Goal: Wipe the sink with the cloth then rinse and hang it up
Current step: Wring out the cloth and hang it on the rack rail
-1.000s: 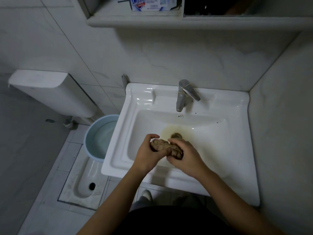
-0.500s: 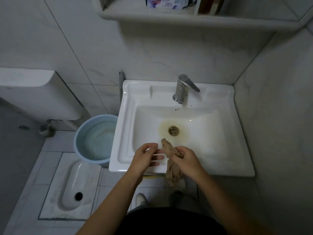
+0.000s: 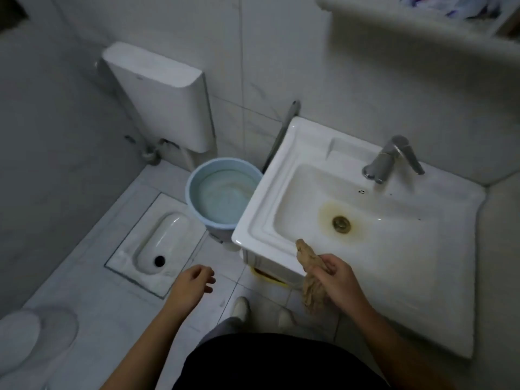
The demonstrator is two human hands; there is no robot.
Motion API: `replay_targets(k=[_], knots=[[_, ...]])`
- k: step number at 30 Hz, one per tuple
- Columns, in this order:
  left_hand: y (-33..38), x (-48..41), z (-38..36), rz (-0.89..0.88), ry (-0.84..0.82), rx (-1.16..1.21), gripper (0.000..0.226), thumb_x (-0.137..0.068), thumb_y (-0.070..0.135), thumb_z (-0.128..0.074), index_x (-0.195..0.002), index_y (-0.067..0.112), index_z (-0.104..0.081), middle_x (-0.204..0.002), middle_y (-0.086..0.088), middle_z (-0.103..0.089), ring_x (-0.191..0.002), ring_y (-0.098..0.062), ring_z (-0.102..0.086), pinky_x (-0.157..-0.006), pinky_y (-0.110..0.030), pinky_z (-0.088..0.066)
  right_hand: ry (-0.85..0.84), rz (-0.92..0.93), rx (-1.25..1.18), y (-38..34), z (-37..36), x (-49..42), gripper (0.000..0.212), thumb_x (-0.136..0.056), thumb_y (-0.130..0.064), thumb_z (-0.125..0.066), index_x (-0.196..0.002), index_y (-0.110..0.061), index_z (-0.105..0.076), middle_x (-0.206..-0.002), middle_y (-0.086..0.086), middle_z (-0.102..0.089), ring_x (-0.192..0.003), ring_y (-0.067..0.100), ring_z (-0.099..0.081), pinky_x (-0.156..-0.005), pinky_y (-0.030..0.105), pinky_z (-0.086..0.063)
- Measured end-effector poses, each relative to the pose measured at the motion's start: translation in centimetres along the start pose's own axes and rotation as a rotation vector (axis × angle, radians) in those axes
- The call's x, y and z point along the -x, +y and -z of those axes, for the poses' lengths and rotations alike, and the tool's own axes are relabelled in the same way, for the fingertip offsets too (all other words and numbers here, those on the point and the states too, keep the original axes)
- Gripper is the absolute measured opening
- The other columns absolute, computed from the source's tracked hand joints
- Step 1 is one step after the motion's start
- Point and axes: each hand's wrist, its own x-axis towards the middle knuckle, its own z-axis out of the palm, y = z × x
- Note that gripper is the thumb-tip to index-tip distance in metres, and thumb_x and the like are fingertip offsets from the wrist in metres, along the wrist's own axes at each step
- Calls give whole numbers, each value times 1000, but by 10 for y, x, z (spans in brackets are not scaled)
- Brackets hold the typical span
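The right hand (image 3: 336,278) grips the twisted cloth (image 3: 305,254) at its middle over the front edge of the sink (image 3: 253,232), its long axis from 11 to 6 o'clock, while the left hand (image 3: 194,282), empty and loosely curled, is well apart at 9 o'clock, so the right hand seems nearer for hanging.

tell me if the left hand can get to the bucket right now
Probably yes. The left hand is empty and hangs over the floor, with nothing seen between it and the bucket ahead. The sink's corner overhangs only the bucket's right edge.
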Motion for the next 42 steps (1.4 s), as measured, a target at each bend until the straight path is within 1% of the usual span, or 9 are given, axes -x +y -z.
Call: replay_targets(k=[4,7,12,17,26,31,36,40,42], knots=[[-73,50,14,218,180,137,31,-103,27,-48,-96,5,-68,-95,-14,-75,-78,-28,-70,-71,-35,-49,-313,85,70,-7,-41,-4,8,-85,-13,-76,-91,-14,-70,-77,-5,-74,-76,11,-70,-66,16,-52],[-139,108,0,416,305,272,33,-103,28,-47,-98,3,-68,-97,-16,-74,-76,-30,-69,-68,-34,-48,-520,135,188,-2,-72,-1,22,-76,-37,-81,-89,-25,-69,-82,-8,-76,-80,8,-72,-75,27,-55],[-239,215,-44,730,464,578,36,-104,29,-49,-100,-1,-68,-98,-22,-73,-74,-32,-65,-64,-32,-46,-777,217,345,-4,-124,26,24,-75,-42,-79,-90,-27,-70,-82,-8,-75,-81,9,-71,-74,30,-57],[-314,273,-63,865,590,830,38,-103,30,-50,-99,-2,-70,-95,-23,-75,-74,-34,-68,-68,-34,-47,-944,331,443,-23,-180,67,13,-83,-29,-78,-93,-23,-70,-85,-4,-74,-78,4,-68,-73,28,-56],[-379,254,1,886,535,949,38,-101,27,-51,-100,-6,-70,-85,-19,-71,-73,-32,-63,-69,-33,-46,-876,395,524,-41,-270,98,16,-83,-32,-77,-96,-26,-69,-90,-3,-72,-86,13,-69,-81,38,-57],[-345,199,87,679,503,821,31,-103,25,-49,-96,1,-67,-88,-17,-71,-68,-28,-63,-62,-29,-46,-742,332,460,-58,-290,96,13,-86,-25,-76,-96,-20,-69,-88,0,-73,-82,13,-69,-68,22,-52],[-306,142,169,442,480,653,27,-102,23,-49,-101,4,-68,-95,-14,-74,-74,-24,-68,-67,-31,-48,-695,322,478,-82,-323,68,13,-87,-23,-75,-97,-16,-69,-85,2,-73,-78,15,-69,-67,25,-53],[-301,116,215,425,509,578,25,-101,27,-50,-100,10,-69,-94,-8,-75,-77,-22,-71,-69,-32,-51,-723,343,526,-103,-376,40,14,-87,-31,-74,-93,-19,-70,-81,1,-74,-76,17,-70,-71,36,-57],[-309,111,232,480,549,581,25,-102,26,-50,-101,9,-68,-95,-8,-74,-78,-23,-72,-69,-31,-51,-772,358,529,-123,-411,30,11,-88,-28,-75,-91,-20,-69,-80,-1,-73,-73,14,-69,-68,32,-55]])
